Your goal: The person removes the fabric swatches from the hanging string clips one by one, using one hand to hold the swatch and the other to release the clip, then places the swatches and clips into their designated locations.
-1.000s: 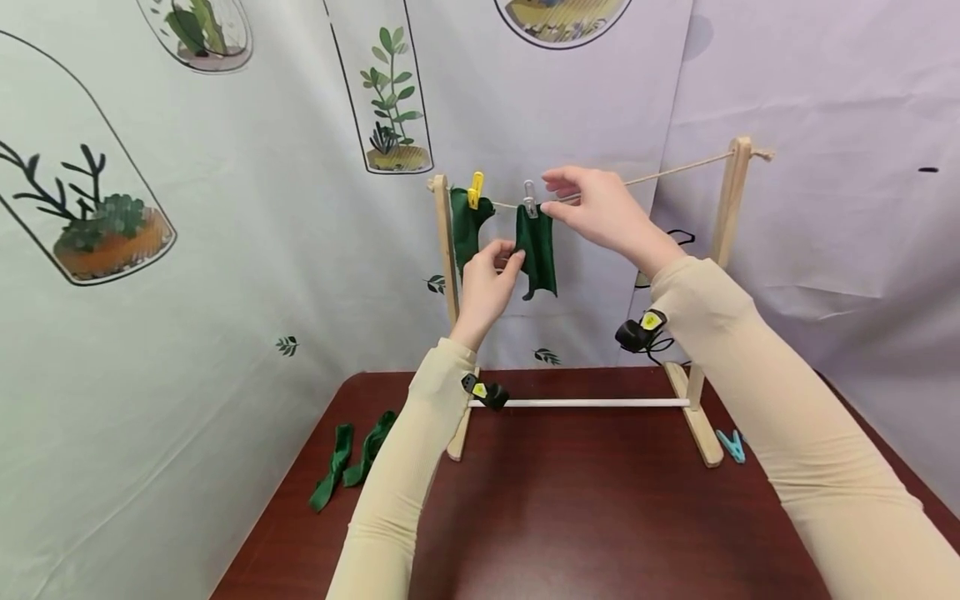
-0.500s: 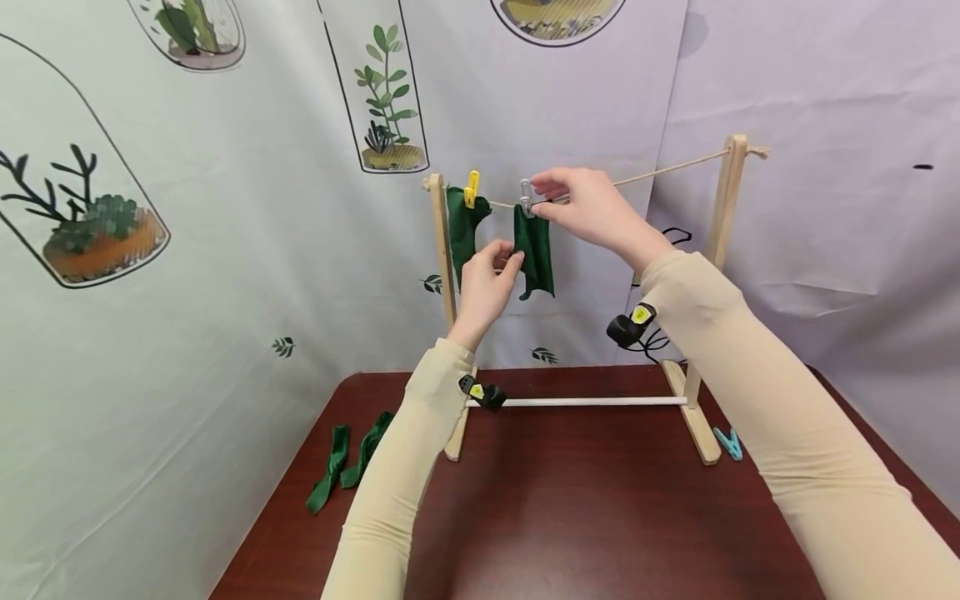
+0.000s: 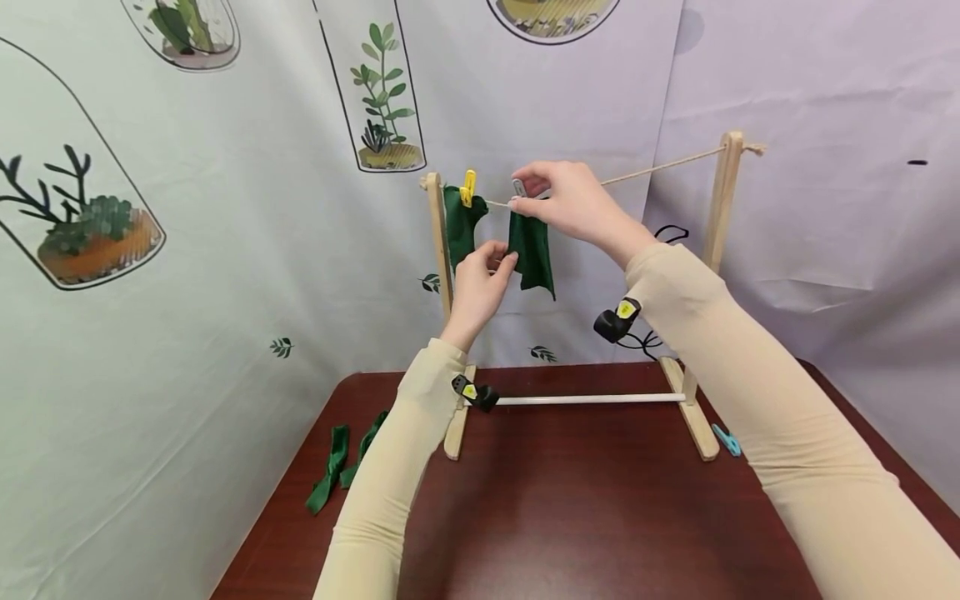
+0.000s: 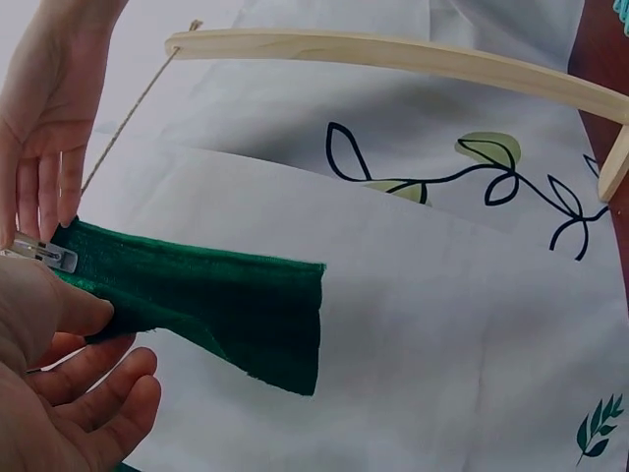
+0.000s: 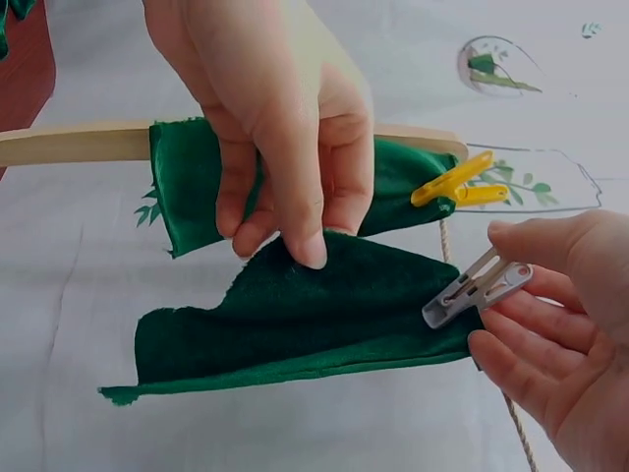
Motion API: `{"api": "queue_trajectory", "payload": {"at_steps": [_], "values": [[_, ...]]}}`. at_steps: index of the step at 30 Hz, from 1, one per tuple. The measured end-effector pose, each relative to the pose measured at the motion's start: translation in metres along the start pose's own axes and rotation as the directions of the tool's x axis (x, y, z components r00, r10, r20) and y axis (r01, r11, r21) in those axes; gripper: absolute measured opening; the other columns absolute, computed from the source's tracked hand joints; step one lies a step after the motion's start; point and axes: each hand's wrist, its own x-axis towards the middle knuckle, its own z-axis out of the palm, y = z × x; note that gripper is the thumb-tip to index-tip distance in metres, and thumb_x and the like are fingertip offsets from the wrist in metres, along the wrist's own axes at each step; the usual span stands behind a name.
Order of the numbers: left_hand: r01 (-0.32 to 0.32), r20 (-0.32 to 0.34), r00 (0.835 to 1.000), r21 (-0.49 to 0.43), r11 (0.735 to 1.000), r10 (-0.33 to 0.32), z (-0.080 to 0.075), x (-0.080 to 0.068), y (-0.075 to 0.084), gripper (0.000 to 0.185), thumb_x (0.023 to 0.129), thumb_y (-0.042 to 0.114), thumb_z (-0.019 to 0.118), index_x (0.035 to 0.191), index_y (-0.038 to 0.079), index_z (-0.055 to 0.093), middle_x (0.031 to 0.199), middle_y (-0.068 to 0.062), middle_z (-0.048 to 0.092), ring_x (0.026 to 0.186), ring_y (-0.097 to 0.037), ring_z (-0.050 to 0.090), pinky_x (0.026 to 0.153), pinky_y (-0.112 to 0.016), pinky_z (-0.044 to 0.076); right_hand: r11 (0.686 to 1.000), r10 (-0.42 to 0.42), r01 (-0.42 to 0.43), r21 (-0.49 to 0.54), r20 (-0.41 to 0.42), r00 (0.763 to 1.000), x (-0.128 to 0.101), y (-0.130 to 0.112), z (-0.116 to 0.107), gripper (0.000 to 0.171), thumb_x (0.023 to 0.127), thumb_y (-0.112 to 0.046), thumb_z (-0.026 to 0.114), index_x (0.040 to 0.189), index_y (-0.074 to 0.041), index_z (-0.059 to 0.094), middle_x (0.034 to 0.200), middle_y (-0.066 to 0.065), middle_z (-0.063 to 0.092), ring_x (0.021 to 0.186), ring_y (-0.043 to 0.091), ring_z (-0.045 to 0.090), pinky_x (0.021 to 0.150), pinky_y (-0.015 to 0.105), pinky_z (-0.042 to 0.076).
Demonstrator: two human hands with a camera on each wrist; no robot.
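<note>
A dark green piece of cloth (image 3: pixel 532 258) hangs from the rope (image 3: pixel 660 168), held by a clear grey clothespin (image 5: pixel 457 295). My left hand (image 3: pixel 480 287) pinches the cloth's left edge between thumb and fingers, partway down. Up at the rope, my right hand (image 3: pixel 573 202) holds the clear clothespin, its thumb at one handle and its fingers behind, as the right wrist view shows. To the left, a second green cloth (image 5: pixel 192 182) hangs under a yellow clothespin (image 3: pixel 468 188), partly hidden by my left hand.
The rope runs between two wooden posts (image 3: pixel 723 200) joined low down by a white rod (image 3: pixel 592 400). Green strips (image 3: pixel 330 468) lie at the table's left side, one partly behind my left sleeve. A blue clothespin (image 3: pixel 726 440) lies beside the right foot.
My right hand has moved left along the rope, from beside the clear clothespin onto it. The cloth's lower edge has swung slightly. My left hand has kept its pinch.
</note>
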Motion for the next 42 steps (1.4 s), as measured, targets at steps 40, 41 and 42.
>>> {"api": "queue_trajectory", "payload": {"at_steps": [40,41,42], "values": [[-0.045,-0.074,0.997,-0.09,0.995,0.038,-0.02,-0.005,0.007,0.026,0.103,0.021,0.061,0.118,0.001,0.068,0.098,-0.01,0.069,0.083,-0.019,0.062,0.069,-0.028,0.048,0.994,-0.086,0.101,0.04,-0.269,0.959,-0.014,0.001,-0.015,0.021,0.098,-0.022,0.069,0.11,-0.006,0.075,0.107,0.01,0.074,0.099,0.023,0.069,0.09,0.04,0.052],[-0.045,-0.075,0.996,-0.092,0.995,0.038,-0.02,-0.006,0.008,0.026,0.103,0.021,0.061,0.118,0.001,0.068,0.099,-0.01,0.069,0.084,-0.019,0.063,0.07,-0.028,0.048,0.994,-0.089,0.105,0.042,-0.276,0.957,-0.014,0.001,-0.016,0.021,0.098,-0.022,0.069,0.109,-0.006,0.075,0.106,0.009,0.075,0.099,0.022,0.069,0.089,0.04,0.052],[-0.046,-0.077,0.996,-0.096,0.994,0.039,-0.021,-0.006,0.008,0.026,0.103,0.021,0.061,0.118,0.001,0.068,0.099,-0.01,0.069,0.084,-0.019,0.063,0.069,-0.028,0.049,0.994,-0.09,0.106,0.04,-0.282,0.955,-0.015,0.001,-0.017,0.021,0.098,-0.023,0.069,0.109,-0.007,0.076,0.106,0.009,0.075,0.099,0.022,0.069,0.089,0.04,0.052]]}}
